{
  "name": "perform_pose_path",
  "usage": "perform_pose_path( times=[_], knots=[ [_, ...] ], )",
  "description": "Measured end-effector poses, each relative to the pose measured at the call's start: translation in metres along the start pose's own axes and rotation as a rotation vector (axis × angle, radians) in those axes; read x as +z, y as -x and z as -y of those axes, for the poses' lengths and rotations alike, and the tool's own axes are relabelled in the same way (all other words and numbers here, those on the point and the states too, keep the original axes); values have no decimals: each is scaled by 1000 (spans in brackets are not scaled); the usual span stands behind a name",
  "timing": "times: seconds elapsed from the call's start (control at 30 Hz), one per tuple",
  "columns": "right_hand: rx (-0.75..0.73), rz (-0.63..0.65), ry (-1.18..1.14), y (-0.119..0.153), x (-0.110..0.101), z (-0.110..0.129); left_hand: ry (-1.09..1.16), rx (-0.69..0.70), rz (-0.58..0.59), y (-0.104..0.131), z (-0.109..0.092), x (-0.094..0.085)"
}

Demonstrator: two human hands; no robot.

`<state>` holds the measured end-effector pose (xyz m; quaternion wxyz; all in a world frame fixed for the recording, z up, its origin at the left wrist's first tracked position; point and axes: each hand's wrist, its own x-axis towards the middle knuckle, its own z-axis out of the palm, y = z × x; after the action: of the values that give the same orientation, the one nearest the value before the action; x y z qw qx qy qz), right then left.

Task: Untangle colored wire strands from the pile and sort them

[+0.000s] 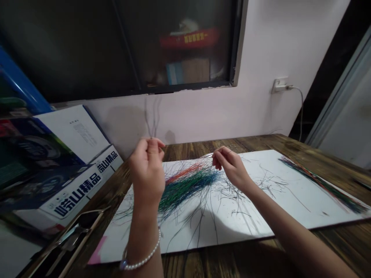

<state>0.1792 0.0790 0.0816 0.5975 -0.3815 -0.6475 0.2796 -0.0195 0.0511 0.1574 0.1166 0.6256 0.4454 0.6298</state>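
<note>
My left hand (148, 166) is raised over the left part of the white board, thumb and fingers pinched on a few thin dark wires (155, 119). Their loose ends stick up above the fingertips and spread apart. My right hand (227, 164) is closed over the middle of the board, fingertips together. A fine dark line shows at its fingers, but what it holds is too thin to make out. Between and below both hands lies a loose pile of green, blue and orange wires (185, 187). Short dark wire bits (240, 189) are scattered beneath my right hand.
The white board (232, 227) lies on a dark wooden table (255, 144). A neater wire bundle (321, 181) rests along its right side. Boxes (75, 193) and a tray with metal tools (69, 239) stand at left. A plugged-in socket (280, 85) is on the wall.
</note>
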Motion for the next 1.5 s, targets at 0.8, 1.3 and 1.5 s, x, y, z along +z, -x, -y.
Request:
perform_pose_path(
  times=[0.8, 1.3, 1.5],
  knots=[
    [328, 562, -500, 27, 18, 33, 533, -312, 337, 33, -9, 66],
    [282, 705, -375, 25, 9, 42, 730, -449, 541, 31, -17, 56],
    [212, 508, -58, 19, -12, 53, 630, -357, 540, 32, -18, 54]
  ],
)
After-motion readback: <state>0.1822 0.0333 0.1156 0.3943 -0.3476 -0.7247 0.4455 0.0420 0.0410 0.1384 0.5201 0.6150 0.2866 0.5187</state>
